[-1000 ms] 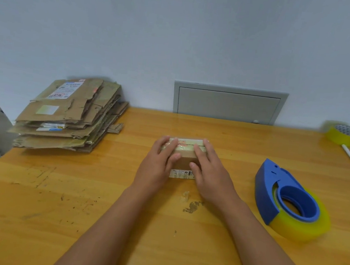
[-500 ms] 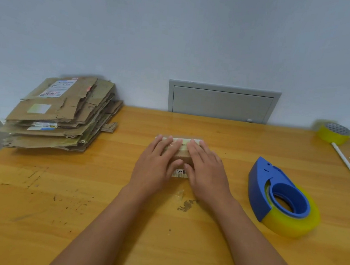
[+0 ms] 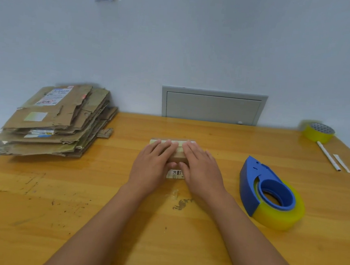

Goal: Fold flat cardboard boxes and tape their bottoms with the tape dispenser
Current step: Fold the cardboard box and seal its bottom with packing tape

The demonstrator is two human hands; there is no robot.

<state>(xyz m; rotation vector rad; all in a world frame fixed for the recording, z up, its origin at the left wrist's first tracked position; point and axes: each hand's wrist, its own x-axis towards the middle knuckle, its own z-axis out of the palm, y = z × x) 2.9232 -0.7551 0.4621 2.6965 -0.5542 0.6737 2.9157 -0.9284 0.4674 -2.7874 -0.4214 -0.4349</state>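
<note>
At mid-tabletop, a small cardboard box (image 3: 177, 157) lies under both palms: the left hand (image 3: 152, 164) and right hand (image 3: 201, 170) rest flat, fingers spread, pressing rather than gripping. Pale tape seems to run along its top, though the fingers hide most of it. It looks light and stiff; hold it by the short ends. Near the right edge lies the tape dispenser (image 3: 270, 195); flat cartons (image 3: 57, 121) fill the far-left corner, a spare roll (image 3: 319, 132) the far-right. Nothing blocks either reach.

Left hand (image 3: 152, 166) and right hand (image 3: 201, 169) lie palms down (fingers extended), side by side
</note>
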